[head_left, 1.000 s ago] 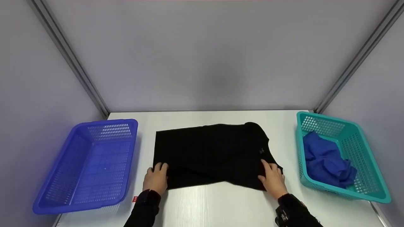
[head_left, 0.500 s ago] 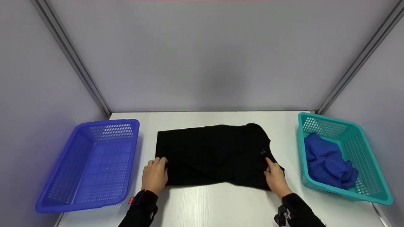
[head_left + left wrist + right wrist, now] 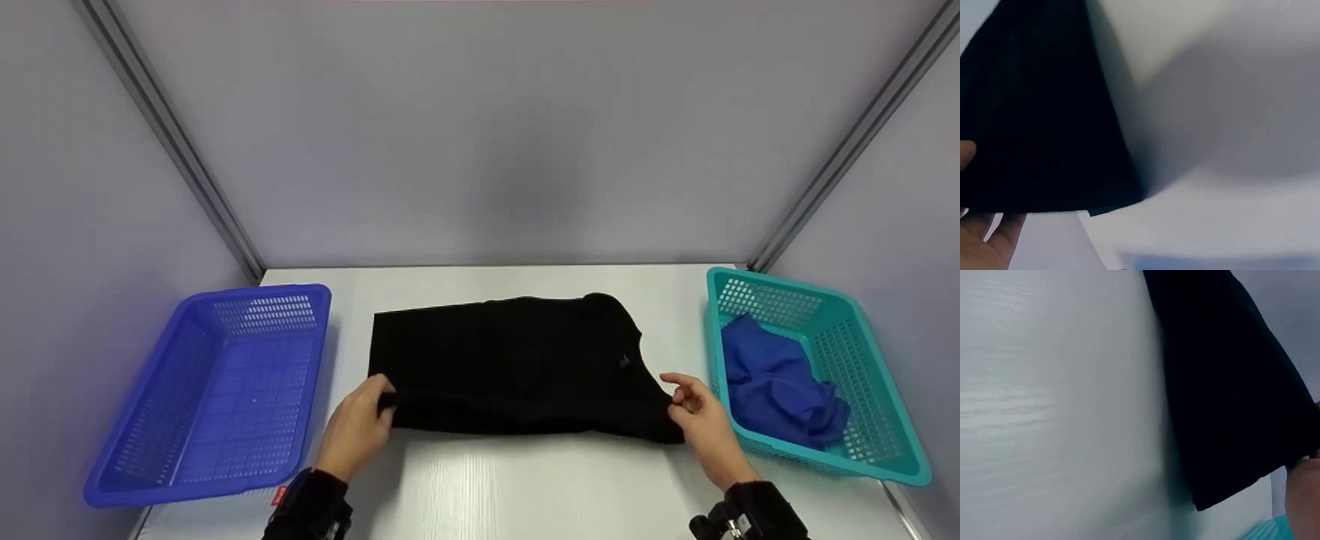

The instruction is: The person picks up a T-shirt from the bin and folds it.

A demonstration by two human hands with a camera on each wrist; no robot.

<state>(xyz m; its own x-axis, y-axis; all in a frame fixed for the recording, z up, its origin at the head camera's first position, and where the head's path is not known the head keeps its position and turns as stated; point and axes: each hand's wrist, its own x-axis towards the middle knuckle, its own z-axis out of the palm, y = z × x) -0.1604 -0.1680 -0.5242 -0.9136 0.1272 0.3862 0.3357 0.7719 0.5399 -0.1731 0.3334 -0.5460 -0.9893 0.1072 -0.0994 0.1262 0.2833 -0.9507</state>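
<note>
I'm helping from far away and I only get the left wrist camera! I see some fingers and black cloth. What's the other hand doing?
Observer: In the head view, the right hand pinches the black garment at its right end.

Operator: Cool! What's next to that hand, on the right?

Observer: A teal basket with a crumpled blue cloth inside.

Operator: Does the black garment have a picture on it?

Observer: There's a small pale mark near its right end, but it's too tiny to read.
</note>
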